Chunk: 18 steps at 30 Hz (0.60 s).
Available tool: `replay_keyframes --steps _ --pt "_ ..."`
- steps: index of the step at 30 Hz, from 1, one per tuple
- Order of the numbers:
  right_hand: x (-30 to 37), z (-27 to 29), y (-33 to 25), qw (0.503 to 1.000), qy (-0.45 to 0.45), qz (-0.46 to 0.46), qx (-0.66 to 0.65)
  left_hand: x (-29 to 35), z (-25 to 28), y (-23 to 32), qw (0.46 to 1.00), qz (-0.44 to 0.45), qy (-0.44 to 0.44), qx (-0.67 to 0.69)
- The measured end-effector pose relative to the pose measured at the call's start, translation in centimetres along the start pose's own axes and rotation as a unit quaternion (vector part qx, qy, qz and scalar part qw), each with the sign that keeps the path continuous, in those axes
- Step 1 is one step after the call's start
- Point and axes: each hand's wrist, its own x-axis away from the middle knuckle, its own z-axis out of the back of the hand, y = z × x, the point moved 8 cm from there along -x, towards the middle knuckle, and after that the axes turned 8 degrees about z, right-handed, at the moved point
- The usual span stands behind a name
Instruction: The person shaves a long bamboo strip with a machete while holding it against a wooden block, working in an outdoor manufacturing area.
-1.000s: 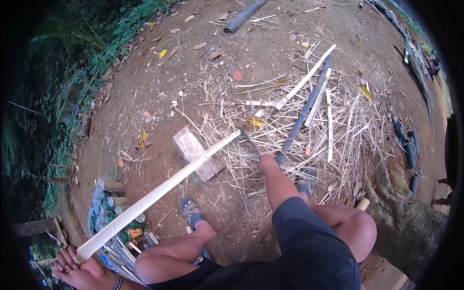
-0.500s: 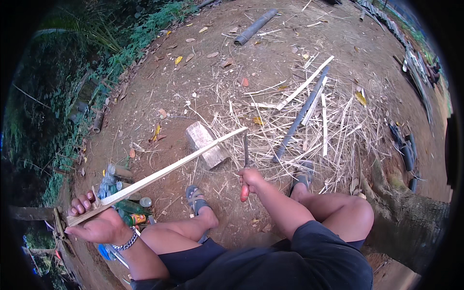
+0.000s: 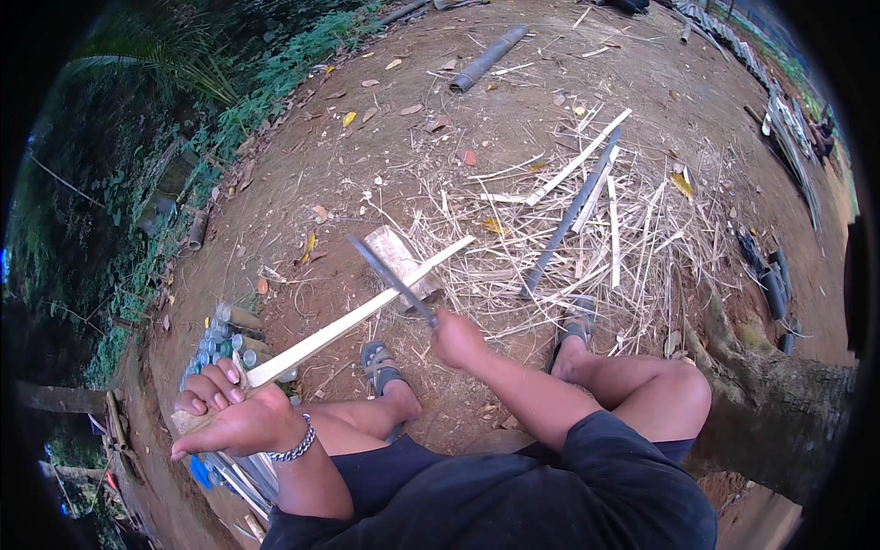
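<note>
A long pale bamboo strip (image 3: 323, 341) slants up and away from my left hand (image 3: 240, 417), whose fingers curl around its near end. Its far part passes over a short split wood block (image 3: 392, 251) on the dirt. In my right hand (image 3: 458, 339) is a knife (image 3: 380, 268) with a narrow dark blade, pointing up and to the left. The blade crosses over the strip near the block; whether it touches the strip I cannot tell. My fingers hide the knife's handle.
Thin shavings (image 3: 513, 261) cover the ground ahead, with a dark bamboo length (image 3: 573, 215) and pale strips (image 3: 615, 234) on top. Several glass bottles (image 3: 240, 319) lie at the left. A thick trunk (image 3: 779, 394) stands close at the right. A bamboo tube (image 3: 489, 57) lies farther off.
My right hand has swung the knife leftward, from beside the strip's far end to across the strip above the block. My left hand has moved right, bringing the strip's near end with it.
</note>
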Motion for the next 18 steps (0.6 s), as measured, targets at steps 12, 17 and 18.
replay_keyframes --steps 12,17,18 --pt "2.2 1.6 -6.8 0.992 0.006 0.123 -0.009 0.7 -0.9 0.5 0.997 -0.004 -0.066 0.042" --pt "6.0 2.1 -12.2 0.981 -0.025 0.191 -0.031 1.0 -0.4 1.0 0.998 -0.033 -0.039 0.038" --pt "5.5 1.7 -10.5 0.988 -0.02 0.149 -0.025 1.5 -0.4 1.0 0.998 -0.031 -0.039 0.041"
